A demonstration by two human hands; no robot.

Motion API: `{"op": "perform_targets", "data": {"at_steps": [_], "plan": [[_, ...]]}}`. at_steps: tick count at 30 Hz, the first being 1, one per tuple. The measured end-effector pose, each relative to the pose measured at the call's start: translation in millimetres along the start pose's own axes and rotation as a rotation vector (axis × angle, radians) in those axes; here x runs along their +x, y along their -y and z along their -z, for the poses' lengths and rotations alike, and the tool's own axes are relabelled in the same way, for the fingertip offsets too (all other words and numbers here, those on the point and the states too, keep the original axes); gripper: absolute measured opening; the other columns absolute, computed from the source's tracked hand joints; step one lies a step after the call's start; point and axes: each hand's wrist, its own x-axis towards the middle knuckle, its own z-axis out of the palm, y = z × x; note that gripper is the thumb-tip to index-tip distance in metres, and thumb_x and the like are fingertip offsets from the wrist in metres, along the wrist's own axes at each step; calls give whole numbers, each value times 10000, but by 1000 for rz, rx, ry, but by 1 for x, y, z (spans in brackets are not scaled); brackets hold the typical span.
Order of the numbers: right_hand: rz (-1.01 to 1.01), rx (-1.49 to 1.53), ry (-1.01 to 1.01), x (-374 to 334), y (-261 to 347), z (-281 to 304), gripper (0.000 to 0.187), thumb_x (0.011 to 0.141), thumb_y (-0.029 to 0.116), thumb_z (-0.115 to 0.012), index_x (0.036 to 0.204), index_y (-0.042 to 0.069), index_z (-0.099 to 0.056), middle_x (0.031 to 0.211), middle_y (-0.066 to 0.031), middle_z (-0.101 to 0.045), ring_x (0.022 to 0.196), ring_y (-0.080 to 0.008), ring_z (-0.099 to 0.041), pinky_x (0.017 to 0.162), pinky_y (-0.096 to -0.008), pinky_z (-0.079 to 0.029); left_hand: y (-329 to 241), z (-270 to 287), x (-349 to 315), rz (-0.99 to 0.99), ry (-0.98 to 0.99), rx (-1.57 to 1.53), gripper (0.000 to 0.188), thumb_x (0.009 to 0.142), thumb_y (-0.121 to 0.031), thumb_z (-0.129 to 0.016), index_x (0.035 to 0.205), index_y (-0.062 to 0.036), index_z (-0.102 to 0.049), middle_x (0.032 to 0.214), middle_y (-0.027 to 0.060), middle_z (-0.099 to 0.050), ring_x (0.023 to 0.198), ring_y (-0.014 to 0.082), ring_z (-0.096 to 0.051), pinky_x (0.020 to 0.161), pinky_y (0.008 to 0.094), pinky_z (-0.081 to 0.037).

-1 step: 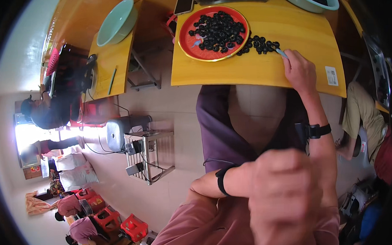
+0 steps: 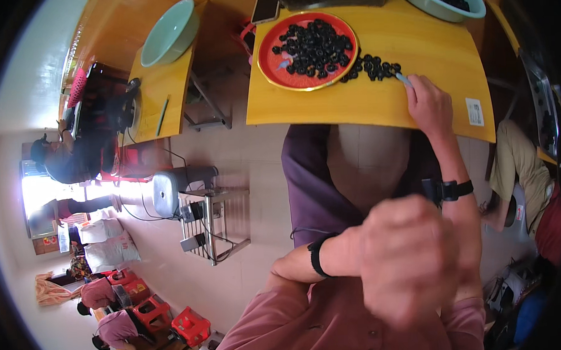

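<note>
While reaching over the yellow wooden bench (image 2: pixel 327 107), holds a slim pale-blue tool (image 2: pixel 404 80) in the right hand's (image 2: pixel 431 103) closed grip, pointing at round black bead-like pieces (image 2: pixel 373 66), probably spread beside the gold-rimmed round red tray (image 2: pixel 268 63) for easy reach. Holds the left hand (image 2: pixel 409 263) curled, blurred; cannot tell its contents.

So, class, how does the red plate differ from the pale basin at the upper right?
The red plate is gold-edged; the pale basin is plain bluish green. The plate is shallow, while the basin has taller walls. Both have curved rims and hold dark pieces.
</note>
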Motion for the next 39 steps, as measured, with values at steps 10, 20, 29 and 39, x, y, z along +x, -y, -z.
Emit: {"op": "perform_targets", "data": {"at_steps": [10, 20, 29, 39], "plan": [[3, 17, -7, -6, 1, -2, 67, 944, 137, -627, 922, 85, -591, 805, -117, -631, 726, -366, -685, 601, -500, -543, 124, 76, -69, 555, 401, 713, 214, 925, -144, -748, 1091, -26, -683, 1149, 142, -688, 1072, 343, -649, 916, 433, -502], [-20, 19, -3, -4, 8, 2, 65, 945, 131, -633, 916, 82, -604, 785, -103, -635, 728, -337, -695, 586, -466, -548, 146, 102, -76, 641, 239, 866, 354, 930, -71, -710, 1274, -31, -634, 1248, 202, -627, 1142, 384, -633, 922, 459, -536], [-22, 23, -3, -2, 9, 3, 68, 952, 132, -630, 911, 82, -611, 790, -101, -644, 731, -328, -699, 596, -457, -554, 152, 61, -89, 501, 603, 810, 555, 957, -192, -715, 1448, -6, -534, 1493, 283, -491, 1376, 451, -484, 1129, 491, -441], [-49, 65, 12, -3, 12, 6, 51, 953, 132, -646, 940, 87, -627, 822, -106, -664, 744, -353, -687, 619, -474, -541, 158, 49, -83, 492, 588, 760, 493, 983, -126, -648, 1441, 14, -531, 1470, 277, -523, 1348, 434, -514, 1119, 493, -448]]}}
